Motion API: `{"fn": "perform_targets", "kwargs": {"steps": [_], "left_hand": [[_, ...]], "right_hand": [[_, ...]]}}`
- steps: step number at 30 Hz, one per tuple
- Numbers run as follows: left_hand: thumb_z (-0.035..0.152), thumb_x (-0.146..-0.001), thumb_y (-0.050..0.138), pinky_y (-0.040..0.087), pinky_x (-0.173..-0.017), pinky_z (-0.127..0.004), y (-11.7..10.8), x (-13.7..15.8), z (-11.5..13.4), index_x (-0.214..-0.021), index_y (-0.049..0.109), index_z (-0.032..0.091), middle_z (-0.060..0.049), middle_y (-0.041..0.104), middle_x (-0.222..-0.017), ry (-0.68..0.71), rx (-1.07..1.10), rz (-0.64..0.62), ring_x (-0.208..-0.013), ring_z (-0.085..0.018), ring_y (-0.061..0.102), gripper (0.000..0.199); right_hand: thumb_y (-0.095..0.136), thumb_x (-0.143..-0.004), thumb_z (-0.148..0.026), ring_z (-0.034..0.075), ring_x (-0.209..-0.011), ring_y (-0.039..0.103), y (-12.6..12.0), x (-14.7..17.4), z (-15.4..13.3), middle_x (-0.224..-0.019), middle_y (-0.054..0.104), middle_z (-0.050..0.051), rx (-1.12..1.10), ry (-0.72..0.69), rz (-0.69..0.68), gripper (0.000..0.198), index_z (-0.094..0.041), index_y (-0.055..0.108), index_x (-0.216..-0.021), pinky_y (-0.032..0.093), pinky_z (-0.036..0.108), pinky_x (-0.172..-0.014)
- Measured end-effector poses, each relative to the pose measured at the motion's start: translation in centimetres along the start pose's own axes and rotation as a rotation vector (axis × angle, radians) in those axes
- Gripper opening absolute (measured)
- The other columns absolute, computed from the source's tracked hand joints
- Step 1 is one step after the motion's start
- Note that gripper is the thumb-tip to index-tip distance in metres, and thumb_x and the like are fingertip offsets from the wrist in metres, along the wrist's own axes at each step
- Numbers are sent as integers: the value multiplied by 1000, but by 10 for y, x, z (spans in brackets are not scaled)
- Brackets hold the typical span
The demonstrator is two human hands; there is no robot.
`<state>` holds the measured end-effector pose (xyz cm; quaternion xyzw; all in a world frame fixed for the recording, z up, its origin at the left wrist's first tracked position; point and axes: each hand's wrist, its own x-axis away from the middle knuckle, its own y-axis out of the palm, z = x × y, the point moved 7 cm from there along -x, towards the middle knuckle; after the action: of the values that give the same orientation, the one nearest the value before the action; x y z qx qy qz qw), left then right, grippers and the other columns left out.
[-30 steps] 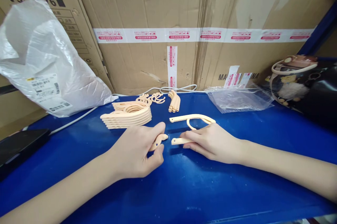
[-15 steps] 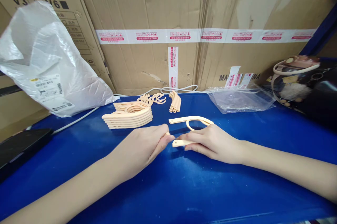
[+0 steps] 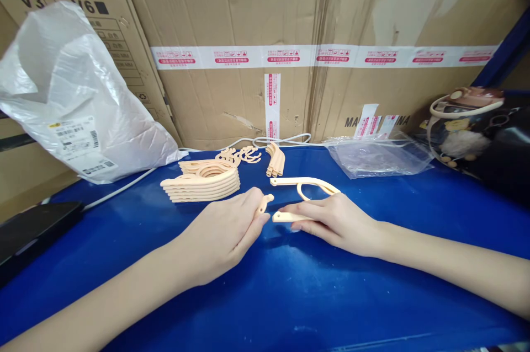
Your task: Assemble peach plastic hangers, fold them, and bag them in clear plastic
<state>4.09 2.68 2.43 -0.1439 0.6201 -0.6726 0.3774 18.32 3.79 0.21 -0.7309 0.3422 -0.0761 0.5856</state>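
Behind the counter's [image 3: 290,302] back edge stands a big cardboard box [image 3: 232,104]. Near the back left corner leans a white bag [image 3: 74,115]; toward the back right lies a clear bag [image 3: 385,161]. Left of the counter's middle sits a frame stack [image 3: 202,190]. Around the middle, the right hand [image 3: 339,222] has its fingers closed on a cream frame [image 3: 286,217], while the left hand [image 3: 226,230] pinches a small piece [image 3: 261,207] just beside the frame's end. By the back edge lie short sticks [image 3: 275,161] and, smallest, loose hooks [image 3: 234,158].
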Motion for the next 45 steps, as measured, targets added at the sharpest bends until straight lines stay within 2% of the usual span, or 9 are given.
{"fn": "perform_targets", "kwargs": {"steps": [9,14,17,24,28,32,35,41,45], "left_hand": [[32,-102,18,33,-57,-28,12,1,-2,-82,43,21,2,53,-71,-9,111,-143,-62,-16,52,34],[43,-100,31,27,-50,-27,18,0,-4,-79,38,22,3,56,-64,1,-79,-170,-54,-17,54,31],[42,-101,30,25,-48,-26,21,0,-4,-80,39,22,1,60,-64,-12,-195,-201,-53,-19,57,30],[37,-104,18,27,-48,-26,19,4,3,-85,41,21,1,60,-64,79,-185,-125,-50,-18,57,33],[35,-104,24,26,-48,-26,20,3,3,-83,42,21,1,61,-64,67,-255,-165,-51,-19,59,31],[32,-102,32,25,-44,-27,22,2,3,-83,44,20,0,64,-65,51,-346,-203,-51,-20,62,26],[31,-102,32,24,-41,-27,23,2,5,-83,46,19,-1,64,-64,100,-428,-155,-48,-21,62,27],[27,-104,11,26,-39,-29,17,4,17,-74,47,18,-1,56,-55,287,-578,89,-42,-17,58,47],[28,-104,11,25,-40,-29,13,4,20,-73,46,19,0,55,-54,290,-610,123,-41,-17,56,48]], "right_hand": [[41,-100,-36,16,-82,69,-2,4,-1,-98,73,5,50,-11,53,35,-22,59,-127,49,25,-74],[42,-100,-34,14,-80,69,0,2,-2,-96,73,4,60,-31,40,34,-23,59,-127,48,23,-71],[42,-100,-33,13,-73,68,-1,2,-6,-91,73,3,110,-78,68,33,-21,60,-125,47,22,-67],[40,-101,-32,11,-58,61,-9,6,-21,-72,67,-1,298,-190,190,32,-18,65,-116,38,23,-55],[40,-101,-32,11,-50,56,-10,6,-24,-65,63,-2,430,-244,243,32,-17,66,-113,34,26,-51],[40,-101,-32,11,-51,57,-8,5,-23,-67,64,-2,431,-238,228,32,-18,66,-115,34,26,-51],[41,-101,-31,12,-55,61,-7,4,-21,-72,68,-1,362,-216,177,32,-18,65,-116,36,25,-52],[43,-100,-31,13,-67,67,-7,2,-16,-88,73,3,173,-143,90,30,-20,64,-118,42,22,-59],[42,-101,-33,13,-75,68,-7,2,-13,-91,74,5,87,-113,53,31,-20,66,-114,44,22,-65]]}}
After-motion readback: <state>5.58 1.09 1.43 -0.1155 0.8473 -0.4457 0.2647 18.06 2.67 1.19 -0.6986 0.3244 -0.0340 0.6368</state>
